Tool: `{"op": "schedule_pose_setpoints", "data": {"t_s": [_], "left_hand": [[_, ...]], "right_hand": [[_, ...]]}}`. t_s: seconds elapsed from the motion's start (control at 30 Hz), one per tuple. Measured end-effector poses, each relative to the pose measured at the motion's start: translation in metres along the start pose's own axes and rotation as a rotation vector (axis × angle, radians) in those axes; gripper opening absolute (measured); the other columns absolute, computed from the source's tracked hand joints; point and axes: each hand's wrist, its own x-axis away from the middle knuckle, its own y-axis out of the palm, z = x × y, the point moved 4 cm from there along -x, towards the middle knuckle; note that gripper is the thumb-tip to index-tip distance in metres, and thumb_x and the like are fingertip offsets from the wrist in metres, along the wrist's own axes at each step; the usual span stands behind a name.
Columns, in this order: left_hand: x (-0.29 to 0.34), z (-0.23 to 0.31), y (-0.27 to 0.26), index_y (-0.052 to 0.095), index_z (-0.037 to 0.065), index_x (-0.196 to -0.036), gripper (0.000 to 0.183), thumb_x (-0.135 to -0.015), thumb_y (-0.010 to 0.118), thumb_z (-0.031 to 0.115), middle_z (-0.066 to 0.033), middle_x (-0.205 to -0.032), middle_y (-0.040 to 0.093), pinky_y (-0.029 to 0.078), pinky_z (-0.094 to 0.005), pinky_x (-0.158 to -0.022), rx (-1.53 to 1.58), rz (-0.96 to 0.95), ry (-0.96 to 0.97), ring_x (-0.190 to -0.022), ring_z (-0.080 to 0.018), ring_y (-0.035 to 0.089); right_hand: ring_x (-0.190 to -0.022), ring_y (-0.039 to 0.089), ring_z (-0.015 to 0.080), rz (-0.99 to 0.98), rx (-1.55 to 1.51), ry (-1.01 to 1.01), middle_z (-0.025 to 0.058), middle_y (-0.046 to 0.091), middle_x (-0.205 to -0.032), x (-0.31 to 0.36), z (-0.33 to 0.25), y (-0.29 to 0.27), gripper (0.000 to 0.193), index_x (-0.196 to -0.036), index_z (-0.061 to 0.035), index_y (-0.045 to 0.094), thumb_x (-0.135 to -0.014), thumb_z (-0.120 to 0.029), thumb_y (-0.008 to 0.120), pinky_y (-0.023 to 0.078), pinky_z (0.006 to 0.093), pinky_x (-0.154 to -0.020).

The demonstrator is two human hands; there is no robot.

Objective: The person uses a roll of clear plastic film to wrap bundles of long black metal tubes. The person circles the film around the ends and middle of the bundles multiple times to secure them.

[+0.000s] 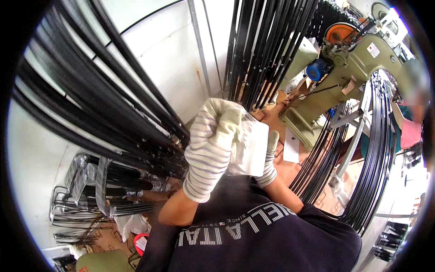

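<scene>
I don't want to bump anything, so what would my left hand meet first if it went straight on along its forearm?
Probably the upright black rods beyond your left hand, though depth is unclear, and the pale panel beside them lies close to that line.

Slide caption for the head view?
Gloved left hand grips a white object, right hand at its edge, black rods and green machine beyond.

Workshop or small factory, so marked by a heavy green machine (pixel 358 58) that stood on the floor (pixel 284 173), a blue motor (pixel 316 70) at its side, long black rods (pixel 272 38) bundled before a white wall (pixel 165 63).
</scene>
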Motion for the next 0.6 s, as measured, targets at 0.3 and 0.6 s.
{"op": "schedule_pose_setpoints", "data": {"t_s": [0.3,0.6], "left_hand": [[0.049,0.043,-0.032,0.053,0.001,-0.085,0.006,-0.083,0.047,0.001,0.0012,-0.066,0.051,0.035,-0.0144,-0.049,-0.306,0.099,0.121,-0.053,-0.0013,0.042],[0.098,0.063,-0.112,0.050,-0.003,-0.090,0.019,-0.080,0.052,0.013,-0.0050,-0.057,0.052,0.031,-0.0123,-0.031,-0.429,0.402,0.259,-0.038,-0.0036,0.041]], "right_hand": [[-0.105,0.044,0.0307,-0.199,-0.307,0.270,0.0165,0.041,-0.121,0.037,0.038,-0.018,0.093,-0.122,-0.0034,0.034,-0.057,-0.066,0.057,0.036,0.0461,-0.090],[-0.102,0.044,0.0336,-0.103,-0.351,0.375,0.0182,0.038,-0.121,0.055,0.048,-0.037,0.101,-0.126,-0.0056,0.028,-0.053,-0.068,0.059,0.037,0.0517,-0.085]]}}
